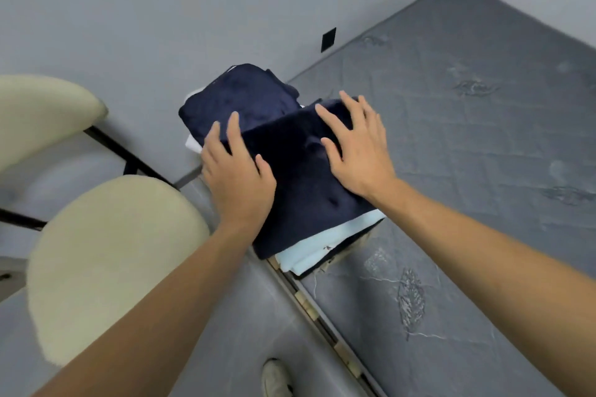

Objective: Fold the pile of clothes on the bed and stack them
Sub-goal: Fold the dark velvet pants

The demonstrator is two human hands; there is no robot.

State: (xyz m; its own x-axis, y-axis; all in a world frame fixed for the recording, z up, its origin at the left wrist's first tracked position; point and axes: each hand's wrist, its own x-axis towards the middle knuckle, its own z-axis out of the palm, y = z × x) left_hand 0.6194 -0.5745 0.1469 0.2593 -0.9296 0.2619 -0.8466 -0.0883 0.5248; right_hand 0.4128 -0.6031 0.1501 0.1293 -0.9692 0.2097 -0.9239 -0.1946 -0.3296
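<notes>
We are pressing the folded dark navy fleece garment [300, 177] onto the near stack [322, 255] at the grey quilted bed [467, 145] edge, left hand [240, 177] and right hand [358, 151] flat, fingers spread; no loose clothes are showing, so folding appears nearly finished.

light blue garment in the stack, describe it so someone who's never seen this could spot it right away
Start at the grey mattress and go to its near left edge, where a stack of folded clothes sits under both hands. The light blue garment lies just beneath the dark navy garment the hands press on. It is the only pale blue layer, showing along the stack's near edge.
</notes>
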